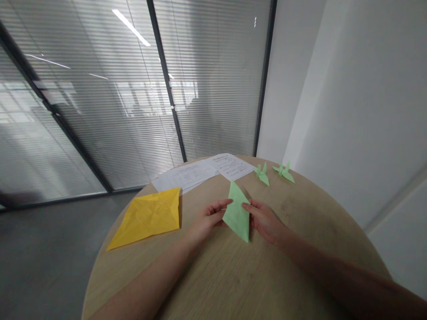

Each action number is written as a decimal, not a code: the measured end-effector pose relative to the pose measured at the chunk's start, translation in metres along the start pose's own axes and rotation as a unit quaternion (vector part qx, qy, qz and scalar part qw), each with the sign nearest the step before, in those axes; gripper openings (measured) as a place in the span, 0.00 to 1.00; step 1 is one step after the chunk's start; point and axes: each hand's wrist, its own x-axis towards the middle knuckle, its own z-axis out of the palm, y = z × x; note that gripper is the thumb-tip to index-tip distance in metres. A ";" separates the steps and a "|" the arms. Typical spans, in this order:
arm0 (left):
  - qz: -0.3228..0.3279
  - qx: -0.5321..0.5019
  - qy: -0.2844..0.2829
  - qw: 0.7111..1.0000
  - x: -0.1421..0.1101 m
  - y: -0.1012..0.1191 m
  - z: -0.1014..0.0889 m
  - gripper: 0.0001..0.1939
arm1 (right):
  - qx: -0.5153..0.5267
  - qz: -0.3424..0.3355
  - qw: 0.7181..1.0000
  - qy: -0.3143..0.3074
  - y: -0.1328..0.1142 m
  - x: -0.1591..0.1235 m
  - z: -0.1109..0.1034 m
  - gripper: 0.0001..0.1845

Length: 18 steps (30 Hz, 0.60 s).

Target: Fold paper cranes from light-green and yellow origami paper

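A folded light green origami paper [237, 212], roughly diamond-shaped, is held tilted just over the table between my two hands. My left hand [213, 213] pinches its left edge, fingers partly behind the sheet. On the opposite edge, my right hand [263, 218] grips it with the thumb on the front face and the other fingers behind. Beyond my right hand stand two finished light green paper cranes, one crane [262, 174] nearer the middle and another crane [284, 172] further right.
The round wooden table [213, 284] carries a creased yellow paper sheet [150, 215] at left. Printed white sheets [190, 174] lie along the far edge. A glass partition with blinds [220, 89] rises behind, and a white wall [367, 111] stands at right.
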 end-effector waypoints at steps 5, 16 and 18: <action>0.014 0.018 -0.021 1.000 -0.001 0.003 0.001 0.31 | -0.005 -0.024 1.000 -0.006 -0.002 -0.002 0.002 0.20; 0.060 0.073 0.049 0.994 0.000 0.004 0.012 0.26 | -0.059 -0.039 0.995 -0.071 -0.005 -0.009 0.009 0.22; 0.064 0.080 0.065 0.993 0.000 0.005 0.012 0.23 | -0.064 -0.041 0.994 -0.076 -0.004 -0.009 0.009 0.21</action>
